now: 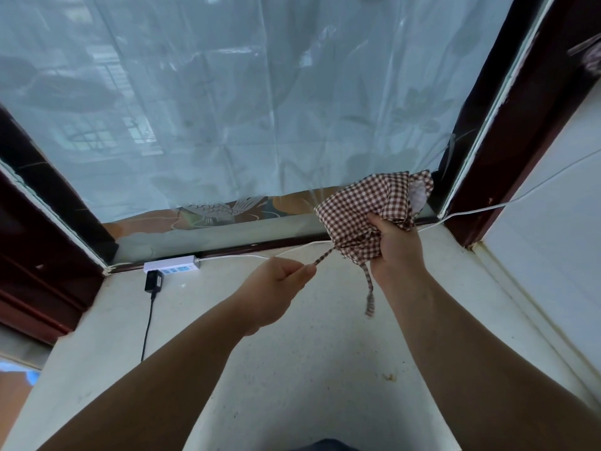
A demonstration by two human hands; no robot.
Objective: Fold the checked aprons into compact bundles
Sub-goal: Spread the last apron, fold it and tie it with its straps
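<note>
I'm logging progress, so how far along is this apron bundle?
Done: the brown-and-white checked apron is already gathered into a rough bunch above the pale stone sill. In hand: the right hand holds that bunch while the left hand pinches one thin checked tie strap, pulled taut. Left: a second checked strap dangles loose below, so the bundle does not look secured yet.

Both bare forearms stretched forward, left hand (276, 288) pinching the strap (323, 257), right hand (395, 245) gripping the bunched apron (361, 203)
</note>
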